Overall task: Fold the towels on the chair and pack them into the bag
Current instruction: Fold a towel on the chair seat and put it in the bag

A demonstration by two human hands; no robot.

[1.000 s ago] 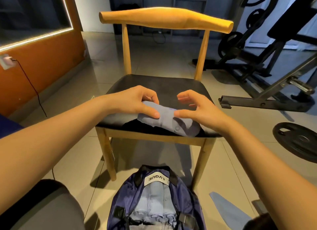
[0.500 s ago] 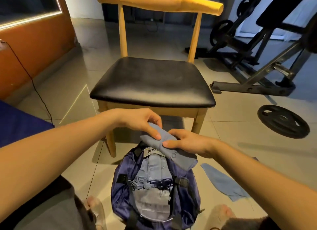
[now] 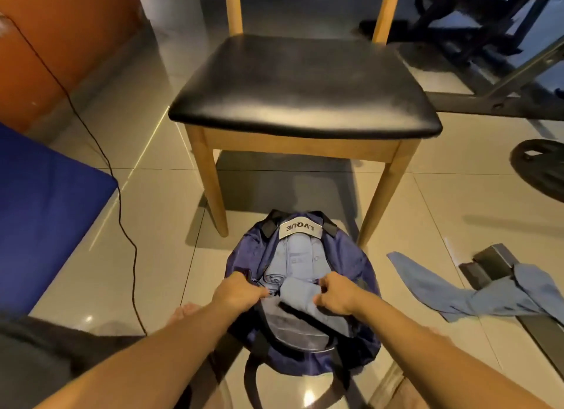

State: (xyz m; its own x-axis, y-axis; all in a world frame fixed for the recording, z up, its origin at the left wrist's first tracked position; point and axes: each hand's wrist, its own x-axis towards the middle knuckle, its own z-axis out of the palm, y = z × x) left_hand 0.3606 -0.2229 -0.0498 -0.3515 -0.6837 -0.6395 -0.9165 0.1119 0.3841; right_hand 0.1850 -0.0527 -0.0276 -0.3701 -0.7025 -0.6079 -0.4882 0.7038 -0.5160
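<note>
From the head camera, the right hand (image 3: 335, 295) has its fingers curled tight round a folded towel (image 3: 300, 291) and holds it at the mouth of the bag (image 3: 354, 271). The left hand (image 3: 239, 294) is curled too, at the bag's left rim. It looks like it grips the rim, but its fingertips are hidden, so I am not sure.

I think the left hand keeps the bag's mouth wide so the towel can slide in. The right hand pushes the towel down beside the other towels (image 3: 294, 253) that already lie packed side by side inside. The bag sits on the floor just in front of the chair (image 3: 299, 88), near the person's feet, so it is a short way from the seat to the bag.

The folded towel is light blue and soft. It is folded into a thick, long bundle. One end lies under a dark strap of the bag. It is partly in the bag.

One more loose towel (image 3: 464, 295) lies crumpled on the floor to the right of the bag. I think it must be folded next.
</note>
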